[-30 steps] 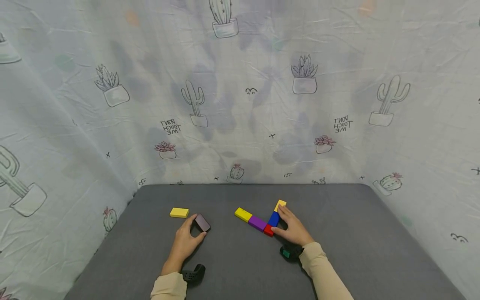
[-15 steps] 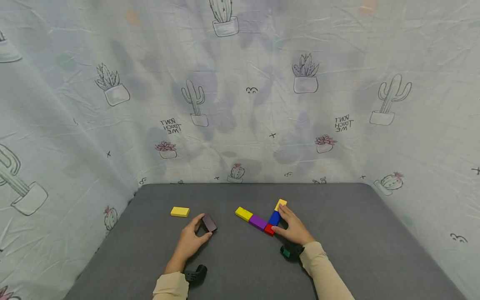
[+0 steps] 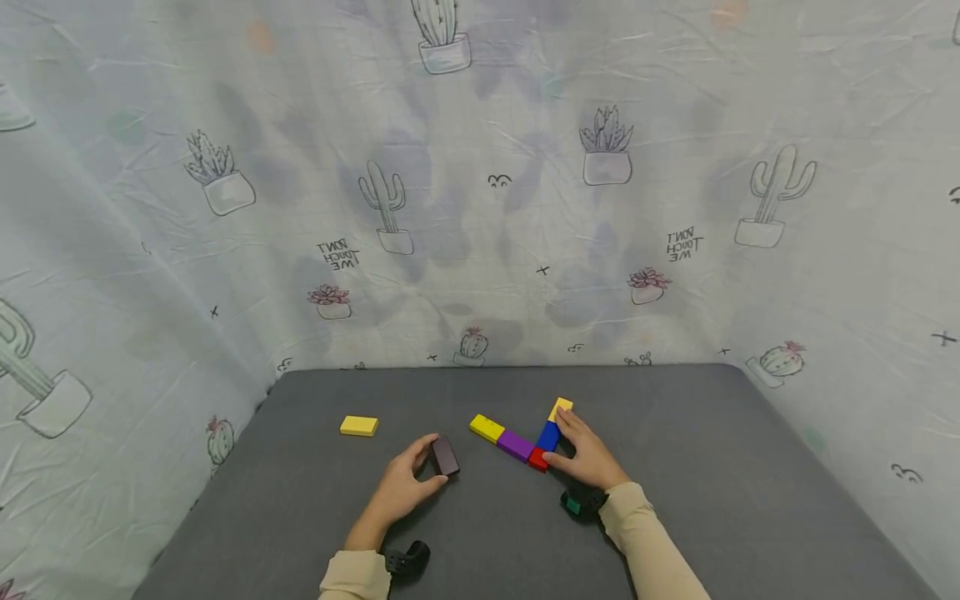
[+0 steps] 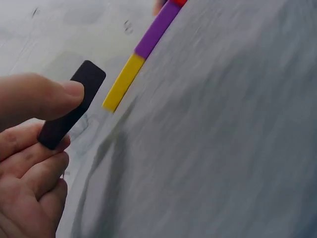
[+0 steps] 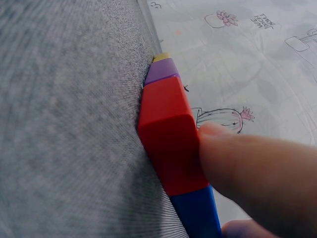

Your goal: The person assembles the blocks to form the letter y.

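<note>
My left hand (image 3: 401, 487) pinches a dark brown rectangular block (image 3: 445, 457) between thumb and fingers; it looks nearly black in the left wrist view. My right hand (image 3: 588, 458) rests on a V of joined blocks. Its thumb (image 5: 218, 153) touches the red block (image 5: 171, 124) at the corner, while its fingertips rest on the light yellow block (image 3: 561, 407) at the far end. Between these lies a blue block (image 3: 548, 437), partly covered by the hand. From the red corner, a purple block (image 3: 514, 446) and a bright yellow block (image 3: 487, 428) run to the left.
A separate yellow block (image 3: 359, 426) lies on the grey table (image 3: 675, 500) at the left. Black wrist cameras sit on both wrists. A curtain (image 3: 480, 208) printed with cacti hangs behind and beside the table.
My left hand has carried the dark block to the right, closer to the bright yellow end of the joined blocks, turning it slightly. The right hand and the V of blocks look unmoved.
</note>
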A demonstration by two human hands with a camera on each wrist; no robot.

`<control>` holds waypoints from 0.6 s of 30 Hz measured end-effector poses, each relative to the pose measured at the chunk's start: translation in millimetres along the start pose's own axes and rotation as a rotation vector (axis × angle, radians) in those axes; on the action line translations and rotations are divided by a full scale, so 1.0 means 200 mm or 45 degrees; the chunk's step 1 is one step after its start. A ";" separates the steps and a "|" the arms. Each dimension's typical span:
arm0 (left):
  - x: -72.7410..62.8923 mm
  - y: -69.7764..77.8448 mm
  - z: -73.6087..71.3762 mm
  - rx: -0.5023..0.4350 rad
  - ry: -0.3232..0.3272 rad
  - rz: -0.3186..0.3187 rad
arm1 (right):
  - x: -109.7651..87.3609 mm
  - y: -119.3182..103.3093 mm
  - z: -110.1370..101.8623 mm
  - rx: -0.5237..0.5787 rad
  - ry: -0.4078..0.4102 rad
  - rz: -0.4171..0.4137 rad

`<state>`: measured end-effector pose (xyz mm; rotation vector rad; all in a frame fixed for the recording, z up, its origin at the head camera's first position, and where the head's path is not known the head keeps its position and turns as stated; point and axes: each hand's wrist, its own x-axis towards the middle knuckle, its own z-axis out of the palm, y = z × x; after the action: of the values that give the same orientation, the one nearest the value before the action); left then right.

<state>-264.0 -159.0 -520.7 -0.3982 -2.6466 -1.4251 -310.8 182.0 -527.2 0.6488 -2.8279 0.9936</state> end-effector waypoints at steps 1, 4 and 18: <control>0.00 0.01 0.01 0.009 -0.013 0.013 | 0.00 0.00 0.00 -0.006 -0.002 0.000; 0.01 0.05 0.04 0.028 -0.062 0.041 | 0.00 0.00 0.00 -0.020 -0.005 -0.006; 0.05 0.19 0.18 -0.021 -0.487 0.154 | 0.01 0.01 -0.01 -0.010 -0.029 0.021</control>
<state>-261.4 -106.9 -508.3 -0.8980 -2.8342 -1.4580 -314.0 183.4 -526.1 0.6411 -2.8596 0.9829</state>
